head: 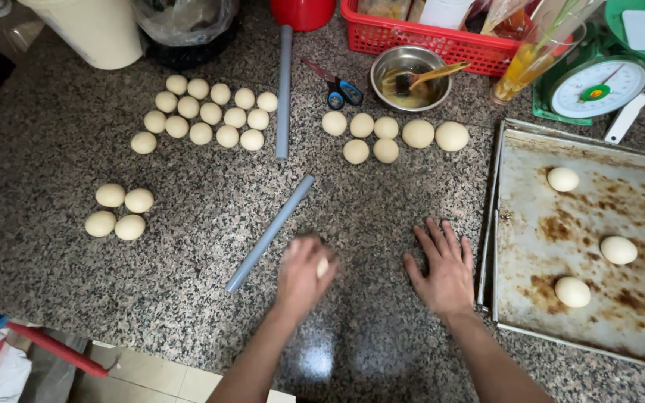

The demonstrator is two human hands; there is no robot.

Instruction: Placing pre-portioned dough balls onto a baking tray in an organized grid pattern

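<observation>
**Ana:** Starting at the left, what lies on the speckled granite counter [54, 149]?

**Ben:** Four dough balls [119, 212] sit in a cluster, with fourteen more [207, 113] behind. Two grey rolling rods follow, one upright [284, 93] and one slanted [270, 233].

**Ana:** And the hands?

**Ben:** The left hand [301, 275] is cupped, blurred, over a pale dough piece [322, 266] pressed to the counter. The right hand [442, 265] lies flat, fingers spread, holding nothing, just beside the tray.

**Ana:** Containers?

**Ben:** A steel bowl [410, 78] holds amber liquid and a wooden spoon. A red basket [442, 41] holds packets. A stained baking tray [584, 246] carries three dough balls [572, 292]. A green dial scale [599, 88] stands behind.
</observation>
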